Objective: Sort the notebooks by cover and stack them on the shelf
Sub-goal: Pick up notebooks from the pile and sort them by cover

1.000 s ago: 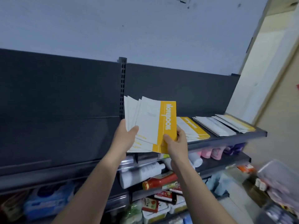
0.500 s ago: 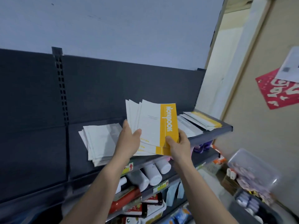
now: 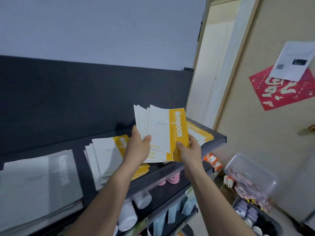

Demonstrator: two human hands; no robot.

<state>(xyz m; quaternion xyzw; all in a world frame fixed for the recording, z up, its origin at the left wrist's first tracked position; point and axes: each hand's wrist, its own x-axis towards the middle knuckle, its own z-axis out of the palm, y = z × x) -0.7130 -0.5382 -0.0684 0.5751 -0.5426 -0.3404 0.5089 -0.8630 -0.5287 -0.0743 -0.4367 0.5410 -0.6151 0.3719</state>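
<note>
Head view showed me both hands at the top shelf [image 3: 219, 140]. The left hand [image 3: 139, 147] and right hand [image 3: 189, 150] each gripped a lower corner of a fanned bundle of yellow notebooks [image 3: 160, 132], held upright above it. At the bundle's eight o'clock lay a yellow stack [image 3: 105, 154], farther out that way a grey stack [image 3: 42, 176], and at three o'clock another yellow pile [image 3: 199, 133].
</note>
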